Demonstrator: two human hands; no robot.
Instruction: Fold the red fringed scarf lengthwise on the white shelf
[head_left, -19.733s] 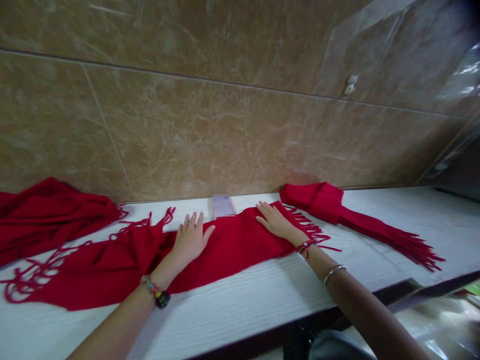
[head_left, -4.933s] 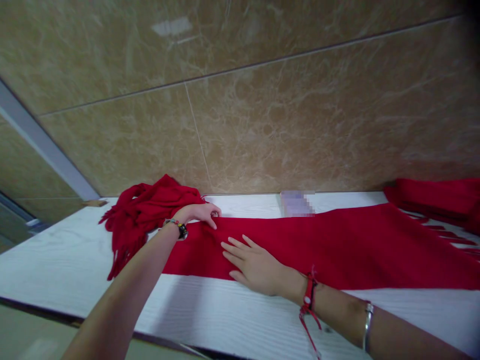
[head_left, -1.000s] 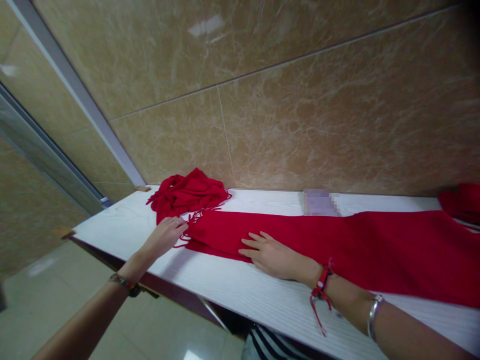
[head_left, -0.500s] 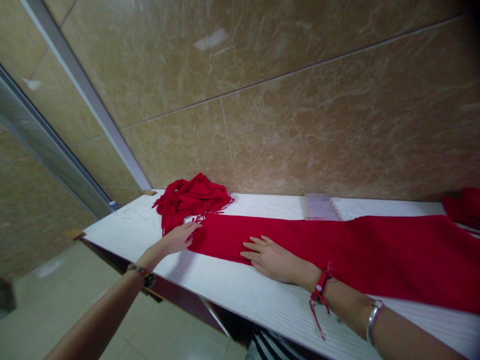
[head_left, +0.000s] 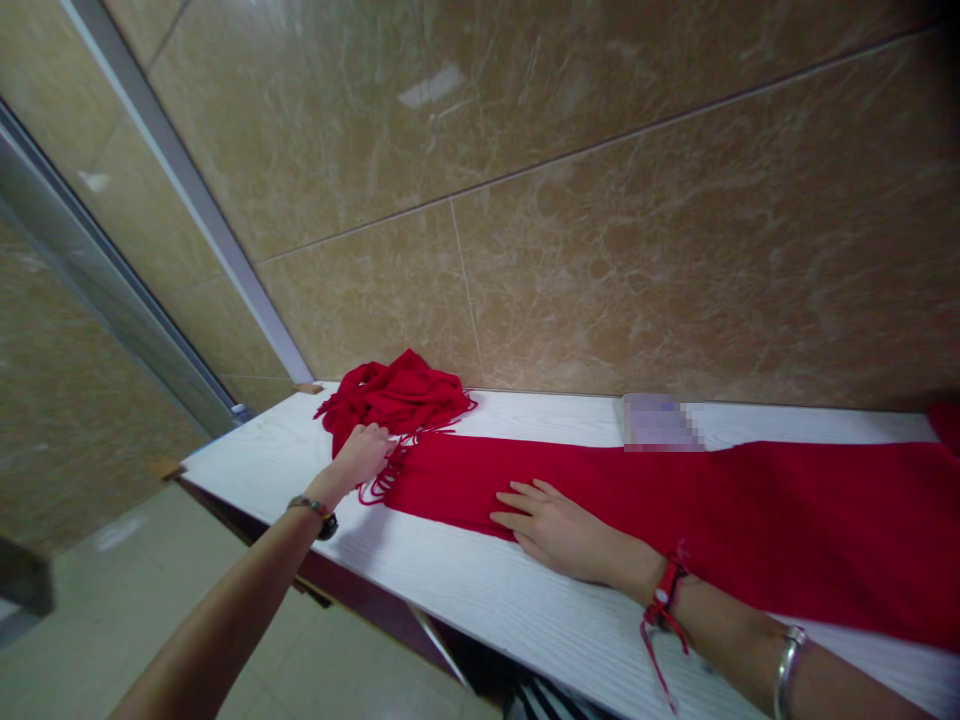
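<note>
A long red scarf (head_left: 637,500) lies spread flat along the white tabletop, its fringed end toward the left. My left hand (head_left: 365,452) is at that end, fingers curled together at the far corner of the fringe; their tips are partly hidden. Fringe strands below this hand hang loose on the table. Palm down and fingers apart, my right hand (head_left: 559,525) rests on the scarf near its front edge. Behind my left hand sits a crumpled red scarf (head_left: 405,390) with fringes, heaped against the wall.
The narrow white table (head_left: 465,570) stands against a brown tiled wall (head_left: 570,260). A small blurred pale purple packet (head_left: 656,422) lies at the back. More red cloth (head_left: 946,425) shows at the right edge. Tiled floor (head_left: 247,640) is visible beyond the table's left front edge.
My left hand has moved up to the far corner of the fringe, and its fingers have curled in. My right hand stays flat on the scarf. The view has shifted slightly.
</note>
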